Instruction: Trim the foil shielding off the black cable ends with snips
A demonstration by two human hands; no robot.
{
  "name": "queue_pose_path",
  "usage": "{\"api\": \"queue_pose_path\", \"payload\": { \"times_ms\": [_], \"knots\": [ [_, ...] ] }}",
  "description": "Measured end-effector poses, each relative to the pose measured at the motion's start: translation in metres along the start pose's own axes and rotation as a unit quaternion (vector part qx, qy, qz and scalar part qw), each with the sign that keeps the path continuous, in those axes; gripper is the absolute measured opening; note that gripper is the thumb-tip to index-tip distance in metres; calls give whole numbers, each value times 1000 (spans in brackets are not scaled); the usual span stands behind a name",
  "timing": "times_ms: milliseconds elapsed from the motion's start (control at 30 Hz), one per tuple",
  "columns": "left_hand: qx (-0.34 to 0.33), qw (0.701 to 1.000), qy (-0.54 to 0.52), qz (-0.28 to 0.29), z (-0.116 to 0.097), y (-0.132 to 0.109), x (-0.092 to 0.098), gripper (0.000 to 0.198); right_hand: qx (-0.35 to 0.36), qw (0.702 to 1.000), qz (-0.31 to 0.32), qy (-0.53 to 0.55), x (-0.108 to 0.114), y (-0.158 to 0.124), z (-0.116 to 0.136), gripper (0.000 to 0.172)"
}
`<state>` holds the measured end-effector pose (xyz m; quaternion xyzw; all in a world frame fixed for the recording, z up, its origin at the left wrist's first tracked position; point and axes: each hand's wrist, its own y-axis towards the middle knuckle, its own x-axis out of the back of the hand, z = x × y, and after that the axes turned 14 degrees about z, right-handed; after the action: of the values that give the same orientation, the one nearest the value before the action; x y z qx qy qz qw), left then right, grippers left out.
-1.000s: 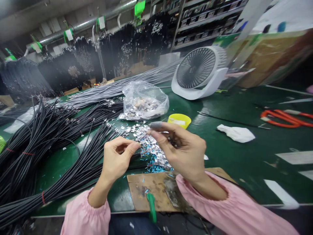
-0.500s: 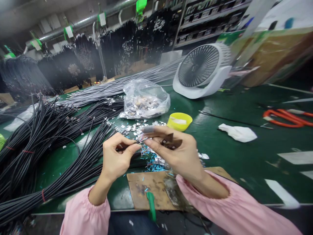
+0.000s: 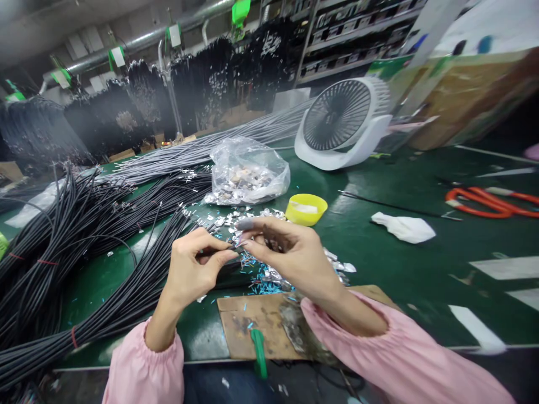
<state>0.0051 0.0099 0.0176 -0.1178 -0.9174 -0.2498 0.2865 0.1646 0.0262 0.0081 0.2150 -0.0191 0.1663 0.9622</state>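
Note:
My left hand [image 3: 194, 266] pinches a thin black cable [image 3: 233, 247] near its end, thumb against forefinger. Its other fingers are curled. From the right, my right hand [image 3: 297, 259] closes thumb and fingers on the tip of that cable. A grey cover [image 3: 245, 224] sits on one of its fingertips, and dark smudges mark its curled fingers. The fine wires at the tip are too small to make out. Below and behind the hands lie blue wire scraps [image 3: 267, 285] and silver foil bits [image 3: 229, 219]. A large bundle of black cables [image 3: 138, 280] lies beside my left hand.
A clear bag of scraps [image 3: 248, 174], a yellow cup [image 3: 306, 210] and a white fan [image 3: 341, 120] stand behind the hands. Orange-handled scissors [image 3: 484, 209] and a crumpled white piece [image 3: 403, 227] lie right. A stained board [image 3: 248, 320] with a green strip [image 3: 258, 350] lies in front.
Both hands have shifted slightly left, still together at the cable tip. The dark brown piece seen in my right palm earlier no longer shows clearly. The view has turned a little.

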Motion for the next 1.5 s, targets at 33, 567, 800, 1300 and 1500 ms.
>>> {"api": "queue_pose_path", "payload": {
  "times_ms": [33, 567, 800, 1300, 1500],
  "knots": [
    [-16, 999, 33, -16, 1, -1, 0, 10, -12, 1000, 1, 17, -1, 1, -1, 17],
    [-108, 934, 237, -245, 11, -13, -18, 9, 30, 996, -23, -83, -9, -1, -10, 35],
    [-111, 923, 265, -256, 6, -18, -13, 10, 30, 994, 30, -103, -7, -1, -4, 27],
    [-199, 874, 366, -250, 7, -12, -10, 17, 67, 993, 37, -92, -9, -2, -3, 18],
    [-212, 862, 387, -249, 7, -13, -11, 19, 47, 995, 46, -76, -10, -2, -2, 18]
  ]
}}
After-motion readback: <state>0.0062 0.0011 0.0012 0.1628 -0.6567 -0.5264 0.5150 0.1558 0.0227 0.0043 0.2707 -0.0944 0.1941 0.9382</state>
